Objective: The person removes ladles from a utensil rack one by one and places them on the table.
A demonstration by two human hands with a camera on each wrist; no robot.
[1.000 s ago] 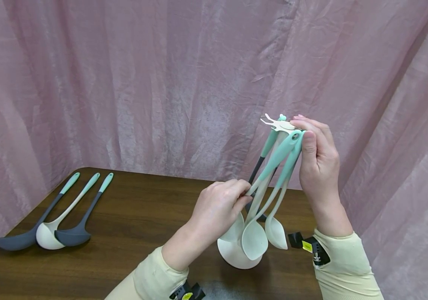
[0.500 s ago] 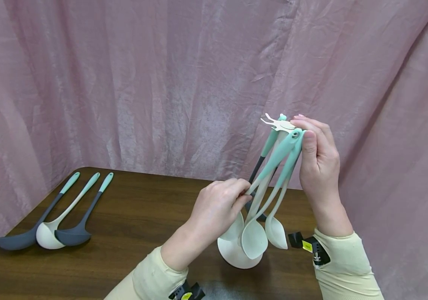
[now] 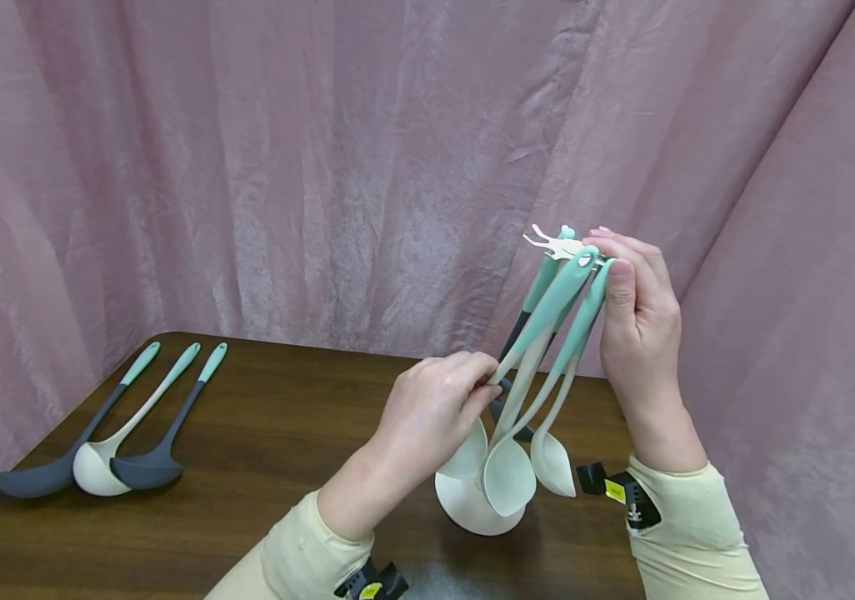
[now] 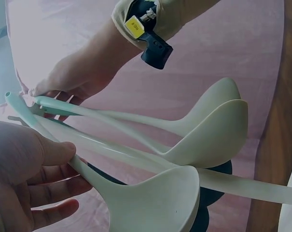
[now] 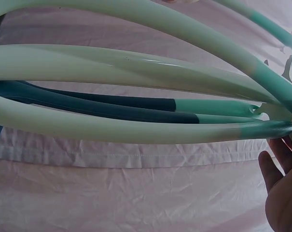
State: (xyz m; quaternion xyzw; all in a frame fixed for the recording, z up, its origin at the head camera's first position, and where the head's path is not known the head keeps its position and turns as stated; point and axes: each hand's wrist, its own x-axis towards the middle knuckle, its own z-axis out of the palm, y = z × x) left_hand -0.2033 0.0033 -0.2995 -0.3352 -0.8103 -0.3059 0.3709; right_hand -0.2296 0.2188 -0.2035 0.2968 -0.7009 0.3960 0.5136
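In the head view, a white utensil stand (image 3: 476, 508) stands on the table, with a hooked top (image 3: 561, 247). My left hand (image 3: 435, 408) pinches a white ladle with a mint handle (image 4: 155, 203) between thumb and fingers. Its handle end is raised at the hooks, and its bowl hangs partly behind that hand. My right hand (image 3: 639, 333) grips the stand's top edge, thumb in front and fingers over it, beside the hung handle ends. Another white ladle (image 3: 510, 479), a white spoon-like utensil (image 3: 553, 467) and dark-headed utensils (image 5: 112, 108) hang around the post (image 3: 521, 387).
On the table's left side lie a dark grey turner-like utensil (image 3: 41, 482), a white ladle (image 3: 97, 471) and a dark grey ladle (image 3: 150, 469), handles pointing away. The brown wooden table (image 3: 285, 500) ends at a pink curtain (image 3: 397, 167) behind and to the right.
My left hand has risen slightly, and the ladle's handle end has moved up and a little left off its place at the hooks. The right hand has barely shifted.
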